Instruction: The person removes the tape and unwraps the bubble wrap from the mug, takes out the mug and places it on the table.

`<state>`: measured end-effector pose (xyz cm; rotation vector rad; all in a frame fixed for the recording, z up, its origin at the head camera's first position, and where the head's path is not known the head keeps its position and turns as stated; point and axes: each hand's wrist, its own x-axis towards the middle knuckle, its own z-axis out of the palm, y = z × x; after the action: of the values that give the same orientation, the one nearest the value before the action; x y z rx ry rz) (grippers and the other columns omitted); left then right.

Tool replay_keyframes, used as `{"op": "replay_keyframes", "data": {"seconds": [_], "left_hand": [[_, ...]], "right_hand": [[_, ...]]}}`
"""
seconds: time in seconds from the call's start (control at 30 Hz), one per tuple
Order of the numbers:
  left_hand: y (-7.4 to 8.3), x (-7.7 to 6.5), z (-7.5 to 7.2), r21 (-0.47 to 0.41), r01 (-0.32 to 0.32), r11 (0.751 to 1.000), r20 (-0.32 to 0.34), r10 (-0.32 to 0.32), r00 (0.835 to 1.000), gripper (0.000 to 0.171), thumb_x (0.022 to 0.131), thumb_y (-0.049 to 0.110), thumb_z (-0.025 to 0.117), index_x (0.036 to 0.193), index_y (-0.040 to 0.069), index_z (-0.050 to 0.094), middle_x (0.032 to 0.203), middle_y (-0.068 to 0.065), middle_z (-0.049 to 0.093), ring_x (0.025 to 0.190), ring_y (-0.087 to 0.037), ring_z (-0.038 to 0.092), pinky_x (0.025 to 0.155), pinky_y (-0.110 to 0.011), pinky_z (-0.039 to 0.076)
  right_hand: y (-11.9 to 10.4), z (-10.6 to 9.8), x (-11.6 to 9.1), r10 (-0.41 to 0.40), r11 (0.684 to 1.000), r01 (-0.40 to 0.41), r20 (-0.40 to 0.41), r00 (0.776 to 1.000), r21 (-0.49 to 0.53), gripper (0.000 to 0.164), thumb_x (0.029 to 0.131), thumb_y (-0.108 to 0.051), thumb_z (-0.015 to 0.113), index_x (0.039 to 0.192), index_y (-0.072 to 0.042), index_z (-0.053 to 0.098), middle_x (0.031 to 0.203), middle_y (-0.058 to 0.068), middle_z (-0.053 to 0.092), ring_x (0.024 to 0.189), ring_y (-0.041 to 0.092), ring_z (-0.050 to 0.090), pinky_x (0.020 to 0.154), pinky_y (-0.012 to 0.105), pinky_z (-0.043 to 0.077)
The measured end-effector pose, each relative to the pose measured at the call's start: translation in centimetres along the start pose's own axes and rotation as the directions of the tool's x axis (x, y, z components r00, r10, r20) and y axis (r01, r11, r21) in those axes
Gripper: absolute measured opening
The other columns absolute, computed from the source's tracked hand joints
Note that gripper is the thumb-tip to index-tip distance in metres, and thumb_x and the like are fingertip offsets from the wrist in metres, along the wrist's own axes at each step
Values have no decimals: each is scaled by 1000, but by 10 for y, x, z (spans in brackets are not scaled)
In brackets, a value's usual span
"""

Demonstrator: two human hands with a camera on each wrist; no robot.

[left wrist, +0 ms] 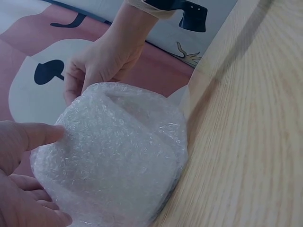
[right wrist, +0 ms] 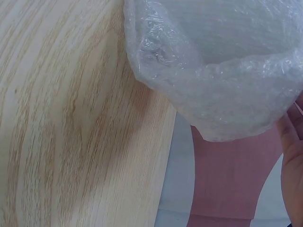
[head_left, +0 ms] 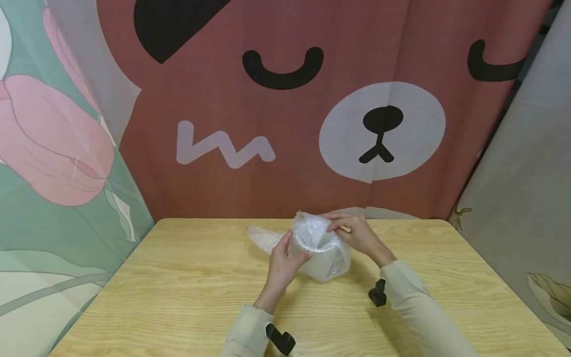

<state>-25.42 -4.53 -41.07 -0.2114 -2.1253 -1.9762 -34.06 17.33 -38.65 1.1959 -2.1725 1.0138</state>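
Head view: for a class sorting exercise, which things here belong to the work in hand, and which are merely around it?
Part of the work:
bubble wrap
left hand, holding it
right hand, gripping its upper edge

Merely around:
wooden table
bear-face curtain
floral curtain
black wrist devices

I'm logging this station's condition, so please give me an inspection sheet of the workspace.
Surface: wood-grain table, light-coloured.
Job's things: bubble wrap, bundled with an opening on top, more extending left; contents, if any, unclear.
Clutter: nothing seen.
Hands: left hand holds the wrap's left side; right hand holds its far-right edge.
Cables: nothing seen.
Surroundings: bear-face curtain behind, flower-print curtain left, pale curtain right.
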Motion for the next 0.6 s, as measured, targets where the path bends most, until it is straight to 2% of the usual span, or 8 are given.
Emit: {"op": "replay_keyframes", "data": {"seconds": [0.2,0.4,0.6], "left_hand": [[-1,1,1,-9,0,1000,-8,0,1000,78,77,1,79,141,-13,37,148,-25,36,138,-38,28,113,-45,22],[-1,2,2,-18,-4,1000,-5,4,1000,77,77,0,79,141,-13,37,148,-25,36,138,-39,28,113,-47,22],[-1,2,1,-12,0,1000,-5,0,1000,77,77,1,79,140,-13,38,147,-26,36,138,-38,28,113,-46,22]], "right_hand": [[1,0,0,3,1000,-3,15,1000,-24,21,82,13,67,84,-5,76,112,22,67,101,37,64,45,19,38],[2,-2,1,3,999,-2,40,999,-42,24,82,15,64,86,-4,76,118,19,65,111,36,60,48,20,39],[4,-1,0,8,999,-7,34,999,-37,21,85,13,64,94,-2,76,119,20,64,110,36,61,45,20,38]]}}
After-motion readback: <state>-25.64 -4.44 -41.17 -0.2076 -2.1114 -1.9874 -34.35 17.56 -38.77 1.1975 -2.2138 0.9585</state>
